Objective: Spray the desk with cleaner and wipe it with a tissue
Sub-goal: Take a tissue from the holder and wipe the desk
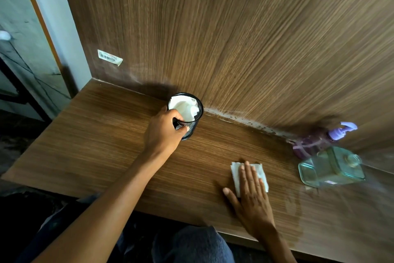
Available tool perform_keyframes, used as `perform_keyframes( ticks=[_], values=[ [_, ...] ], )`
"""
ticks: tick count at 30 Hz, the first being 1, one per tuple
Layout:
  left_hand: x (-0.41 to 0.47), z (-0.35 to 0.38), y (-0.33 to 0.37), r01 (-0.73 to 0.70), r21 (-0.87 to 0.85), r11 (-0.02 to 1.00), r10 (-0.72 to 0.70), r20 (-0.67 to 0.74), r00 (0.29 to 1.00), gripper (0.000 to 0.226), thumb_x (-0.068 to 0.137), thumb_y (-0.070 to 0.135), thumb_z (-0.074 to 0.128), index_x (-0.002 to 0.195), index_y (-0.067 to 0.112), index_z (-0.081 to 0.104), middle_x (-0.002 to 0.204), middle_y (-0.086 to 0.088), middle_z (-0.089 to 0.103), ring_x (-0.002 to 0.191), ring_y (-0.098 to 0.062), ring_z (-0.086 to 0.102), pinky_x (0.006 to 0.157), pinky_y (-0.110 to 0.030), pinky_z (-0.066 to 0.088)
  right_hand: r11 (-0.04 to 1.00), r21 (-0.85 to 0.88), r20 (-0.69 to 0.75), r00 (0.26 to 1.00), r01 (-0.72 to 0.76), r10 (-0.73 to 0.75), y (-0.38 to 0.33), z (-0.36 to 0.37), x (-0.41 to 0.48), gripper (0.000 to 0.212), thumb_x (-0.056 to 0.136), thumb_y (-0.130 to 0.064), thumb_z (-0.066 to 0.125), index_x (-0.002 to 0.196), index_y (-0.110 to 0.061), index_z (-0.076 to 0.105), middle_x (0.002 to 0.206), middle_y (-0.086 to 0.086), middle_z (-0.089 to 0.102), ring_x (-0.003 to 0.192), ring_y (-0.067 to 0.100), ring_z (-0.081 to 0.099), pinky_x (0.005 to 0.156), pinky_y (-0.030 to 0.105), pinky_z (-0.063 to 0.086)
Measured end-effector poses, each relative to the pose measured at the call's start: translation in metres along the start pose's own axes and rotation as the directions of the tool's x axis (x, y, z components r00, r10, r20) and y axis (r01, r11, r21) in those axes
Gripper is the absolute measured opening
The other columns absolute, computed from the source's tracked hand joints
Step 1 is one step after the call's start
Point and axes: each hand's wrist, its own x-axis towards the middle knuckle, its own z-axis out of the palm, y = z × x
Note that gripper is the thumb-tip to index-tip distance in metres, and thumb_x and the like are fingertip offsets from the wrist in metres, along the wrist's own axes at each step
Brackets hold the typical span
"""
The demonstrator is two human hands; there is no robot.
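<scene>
A folded white tissue (236, 172) lies flat on the wooden desk (106, 134), with my right hand (249, 196) pressed on it, fingers spread. My left hand (164, 132) grips the side of a black mesh cup (193, 123) that stands near the back panel and holds crumpled white tissues (184, 107). A purple spray bottle (319, 140) with a lilac trigger head lies at the far right against the back panel, blurred.
A clear greenish glass container (332, 166) sits just in front of the spray bottle. A wood-grain back panel (234, 39) rises behind the desk, with a barcode sticker (109, 57). The desk's left edge drops off to the floor. My knees are under the front edge.
</scene>
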Motion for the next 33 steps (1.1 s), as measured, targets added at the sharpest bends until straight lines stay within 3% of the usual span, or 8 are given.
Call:
perform_keyframes(
  ticks=[4, 7, 13, 15, 18, 26, 30, 33],
  values=[
    [0.000, 0.001, 0.000, -0.023, -0.008, 1.000, 0.023, 0.004, 1.000, 0.015, 0.072, 0.019, 0.074, 0.082, 0.018, 0.063, 0.103, -0.004, 0.066, 0.095, -0.024, 0.061, 0.065, -0.028, 0.041, 0.953, 0.099, 0.050, 0.958, -0.286, 0.282, 0.011, -0.020, 0.037, 0.101, 0.073, -0.078, 0.011, 0.148, -0.011, -0.003, 0.159, 0.007, -0.009, 0.146, 0.019, -0.009, 0.119, 0.040, -0.002],
    [0.001, 0.002, 0.000, -0.031, -0.007, 0.999, 0.031, 0.005, 1.000, 0.015, 0.073, 0.020, 0.075, 0.082, 0.018, 0.063, 0.105, -0.004, 0.066, 0.096, -0.023, 0.061, 0.065, -0.028, 0.041, 0.924, 0.140, 0.101, 0.933, -0.357, 0.345, -0.013, -0.031, 0.085, 0.093, 0.083, -0.070, 0.024, 0.148, -0.009, -0.004, 0.158, 0.010, -0.011, 0.145, 0.023, -0.012, 0.118, 0.043, -0.005],
    [0.002, 0.001, -0.003, -0.041, 0.010, 0.999, 0.041, 0.014, 0.999, 0.015, 0.073, 0.022, 0.074, 0.083, 0.019, 0.063, 0.103, -0.002, 0.065, 0.095, -0.022, 0.061, 0.065, -0.028, 0.039, 0.988, 0.094, 0.086, 0.990, -0.122, 0.114, -0.071, -0.021, 0.124, 0.093, 0.085, -0.070, 0.026, 0.148, -0.008, -0.004, 0.158, 0.011, -0.013, 0.145, 0.024, -0.015, 0.116, 0.043, -0.008],
    [0.002, 0.001, -0.003, -0.054, 0.018, 0.998, 0.054, 0.015, 0.998, 0.015, 0.073, 0.021, 0.073, 0.084, 0.018, 0.064, 0.102, -0.002, 0.066, 0.094, -0.020, 0.061, 0.063, -0.026, 0.036, 0.996, 0.075, 0.103, 0.993, 0.056, -0.063, -0.062, -0.022, 0.112, 0.083, 0.089, -0.064, 0.028, 0.149, -0.013, -0.001, 0.158, 0.004, -0.011, 0.145, 0.020, -0.013, 0.116, 0.039, -0.005],
    [0.002, 0.001, -0.004, -0.059, 0.008, 0.998, 0.059, 0.011, 0.998, 0.015, 0.073, 0.020, 0.074, 0.084, 0.017, 0.064, 0.102, -0.002, 0.065, 0.094, -0.020, 0.061, 0.062, -0.023, 0.034, 0.979, 0.168, 0.116, 0.984, 0.113, -0.133, -0.022, -0.033, 0.104, 0.063, 0.096, -0.049, 0.028, 0.149, -0.022, 0.008, 0.157, -0.003, -0.004, 0.141, 0.008, -0.010, 0.114, 0.029, -0.002],
    [0.002, 0.001, -0.003, -0.056, 0.008, 0.998, 0.056, 0.006, 0.998, 0.015, 0.072, 0.021, 0.075, 0.082, 0.018, 0.064, 0.102, -0.001, 0.065, 0.093, -0.021, 0.061, 0.055, -0.020, 0.033, 0.958, 0.200, -0.147, 0.960, -0.206, 0.238, 0.037, -0.031, 0.091, 0.045, 0.097, -0.016, 0.042, 0.140, -0.006, 0.039, 0.156, 0.016, 0.019, 0.145, 0.030, 0.011, 0.117, 0.042, 0.012],
    [0.002, 0.002, -0.004, -0.049, -0.007, 0.999, 0.049, 0.001, 0.999, 0.014, 0.071, 0.020, 0.075, 0.079, 0.020, 0.063, 0.102, 0.000, 0.066, 0.094, -0.023, 0.062, 0.065, -0.031, 0.044, 0.928, 0.118, -0.146, 0.918, -0.353, 0.368, 0.015, -0.023, 0.098, 0.047, 0.098, -0.021, 0.034, 0.140, 0.001, 0.033, 0.155, 0.018, 0.020, 0.145, 0.032, 0.008, 0.118, 0.042, 0.009],
    [0.002, 0.002, -0.004, -0.057, -0.005, 0.998, 0.057, 0.003, 0.998, 0.013, 0.072, 0.020, 0.074, 0.080, 0.019, 0.063, 0.103, -0.001, 0.066, 0.096, -0.022, 0.061, 0.065, -0.030, 0.043, 0.940, 0.142, -0.167, 0.929, -0.309, 0.331, -0.014, -0.019, 0.106, 0.049, 0.099, -0.022, 0.031, 0.140, 0.004, 0.029, 0.155, 0.020, 0.018, 0.145, 0.033, 0.009, 0.116, 0.042, 0.010]
  ],
)
